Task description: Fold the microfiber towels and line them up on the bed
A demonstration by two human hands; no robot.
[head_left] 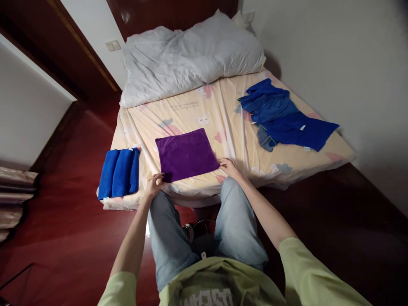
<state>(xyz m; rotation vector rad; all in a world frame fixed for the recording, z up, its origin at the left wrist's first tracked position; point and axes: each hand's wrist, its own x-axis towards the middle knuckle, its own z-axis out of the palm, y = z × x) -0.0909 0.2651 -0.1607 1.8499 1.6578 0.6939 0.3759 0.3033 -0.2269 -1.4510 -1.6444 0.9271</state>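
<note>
A purple cloth (186,155) lies spread flat on the bed, near its front edge. My left hand (154,183) pinches the cloth's near left corner between thumb and fingers. At the near right corner, my right hand (228,167) is closed on the cloth's edge. Rolled or folded blue cloths (117,173) sit side by side on the bed's left front corner. A loose heap of blue cloths (277,111) rests on the right side of the bed, with a small grey cloth (265,138) at its near edge.
The patterned bed sheet (204,102) stretches under all the cloths. A large white pillow or quilt (191,57) lies against the dark headboard (172,15). Walls stand to the left and right. My knees are against the bed's front edge.
</note>
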